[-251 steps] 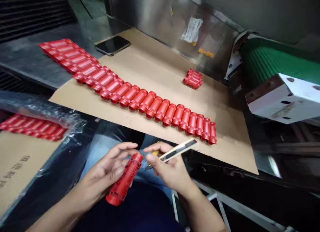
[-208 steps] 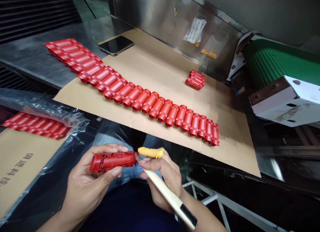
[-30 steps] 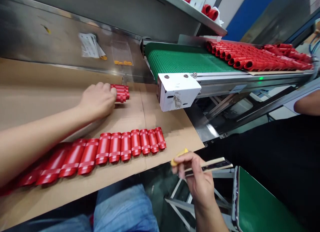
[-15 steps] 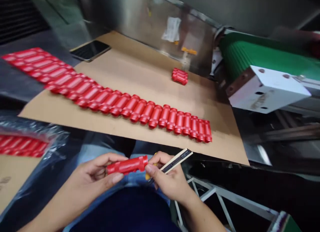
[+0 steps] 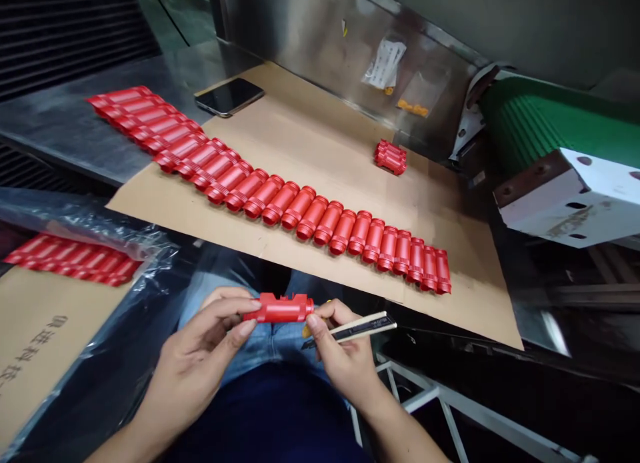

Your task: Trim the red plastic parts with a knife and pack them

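Note:
My left hand [image 5: 210,330] pinches one end of a red plastic tube-shaped part [image 5: 283,310], held level above my lap; a notched cut-out faces up along its top. My right hand [image 5: 345,346] is closed round a utility knife [image 5: 363,328] with a pale and black handle, its dark blade tip pointing left below the part. Between the right thumb and forefinger, a small yellow piece [image 5: 307,330] shows close to the part's right end, mostly hidden by the fingers. A long row of similar red parts [image 5: 303,210] lies side by side across the cardboard sheet [image 5: 310,140].
A phone [image 5: 230,97] lies at the sheet's back left. A few red parts [image 5: 391,157] sit apart near the back. Small plastic bags [image 5: 420,96] with yellow pieces lean by the metal wall. A green conveyor [image 5: 555,116] stands right; a plastic-lined carton [image 5: 40,330] with red parts is left.
The red part has been turned so its cut-out faces up, and it sits more level. The knife has tilted flatter. The camera view has shifted, moving the table scene rightward.

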Demonstrator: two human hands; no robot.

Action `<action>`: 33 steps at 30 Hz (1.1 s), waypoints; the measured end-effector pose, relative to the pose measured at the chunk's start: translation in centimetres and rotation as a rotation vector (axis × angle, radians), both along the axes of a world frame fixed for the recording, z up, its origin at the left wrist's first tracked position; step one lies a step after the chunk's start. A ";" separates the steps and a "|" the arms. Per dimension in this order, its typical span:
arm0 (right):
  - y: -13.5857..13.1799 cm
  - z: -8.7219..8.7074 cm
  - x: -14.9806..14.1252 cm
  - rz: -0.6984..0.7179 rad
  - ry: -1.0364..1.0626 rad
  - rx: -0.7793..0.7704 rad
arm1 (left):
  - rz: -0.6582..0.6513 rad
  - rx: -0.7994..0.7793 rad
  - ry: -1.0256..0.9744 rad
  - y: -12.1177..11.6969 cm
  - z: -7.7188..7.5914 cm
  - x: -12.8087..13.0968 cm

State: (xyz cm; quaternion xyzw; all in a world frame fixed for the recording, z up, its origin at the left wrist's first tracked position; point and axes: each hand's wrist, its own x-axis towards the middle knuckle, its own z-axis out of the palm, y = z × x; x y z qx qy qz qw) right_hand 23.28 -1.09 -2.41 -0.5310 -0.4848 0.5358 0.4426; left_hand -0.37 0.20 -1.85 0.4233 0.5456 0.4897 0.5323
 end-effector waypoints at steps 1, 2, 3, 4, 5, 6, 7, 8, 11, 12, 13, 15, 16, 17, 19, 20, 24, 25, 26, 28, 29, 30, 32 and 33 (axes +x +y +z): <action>0.0 0.0 -0.2 -0.004 0.011 0.007 | 0.020 0.007 -0.073 0.1 -0.1 0.2; 0.0 -0.1 -0.4 -0.002 0.001 0.044 | 0.031 -0.027 -0.162 0.3 -0.2 0.5; 0.0 -0.1 -0.7 0.004 -0.038 0.115 | 0.042 -0.102 -0.252 0.4 -0.2 0.9; 0.0 -0.1 -0.9 0.009 -0.097 0.216 | 0.052 -0.198 -0.334 0.6 -0.2 1.4; -0.1 -0.3 -1.2 0.013 -0.167 0.327 | 0.062 -0.291 -0.400 0.7 -0.2 2.0; -0.1 -0.4 -1.6 0.012 -0.227 0.428 | 0.074 -0.365 -0.450 0.9 -0.2 2.6; -0.2 -0.7 -1.9 0.010 -0.262 0.493 | 0.096 -0.408 -0.486 1.0 -0.1 3.1; -0.2 -0.9 -2.1 0.011 -0.255 0.492 | 0.121 -0.419 -0.506 1.0 -0.1 3.4; 0.1 -1.6 -2.3 0.062 -0.015 0.120 | 0.148 -0.342 -0.463 0.8 -0.1 3.4; 0.2 -1.7 -2.0 0.067 0.078 -0.023 | 0.137 -0.316 -0.437 0.7 -0.2 3.1; 0.4 -1.5 -1.6 0.062 0.132 -0.110 | 0.125 -0.298 -0.417 0.7 -0.2 2.6; 0.7 -0.7 -0.5 0.028 0.068 -0.030 | 0.089 -0.291 -0.413 0.7 -0.4 1.7; 0.7 -0.1 0.2 0.012 -0.028 0.107 | 0.064 -0.292 -0.425 0.8 -0.5 1.2; 0.7 0.5 0.8 0.014 -0.129 0.268 | 0.043 -0.291 -0.441 0.9 -0.5 0.9; 0.7 1.7 1.6 0.062 -0.247 0.558 | 0.013 -0.287 -0.475 1.2 -0.6 0.4; 0.7 2.1 1.8 0.096 -0.257 0.655 | -0.001 -0.288 -0.493 1.3 -0.6 0.2; 0.7 2.1 1.3 0.197 -0.157 0.742 | -0.055 -0.331 -0.523 1.4 -0.8 0.2; 0.7 1.8 1.0 0.200 -0.137 0.732 | -0.051 -0.340 -0.526 1.3 -0.8 0.3; 0.8 1.5 0.8 0.198 -0.124 0.726 | -0.037 -0.346 -0.530 1.2 -0.8 0.4; 0.9 0.9 0.3 0.194 -0.113 0.732 | 0.003 -0.349 -0.533 1.0 -0.7 0.6; 1.0 0.7 0.2 0.195 -0.111 0.738 | 0.015 -0.352 -0.531 0.9 -0.6 0.7; 1.0 0.5 0.1 0.196 -0.106 0.740 | 0.021 -0.354 -0.529 0.9 -0.6 0.7; 1.1 0.3 0.0 0.200 -0.085 0.742 | -0.001 -0.359 -0.530 1.0 -0.5 0.7; 1.2 0.3 0.1 0.205 -0.078 0.748 | -0.019 -0.359 -0.535 1.0 -0.5 0.6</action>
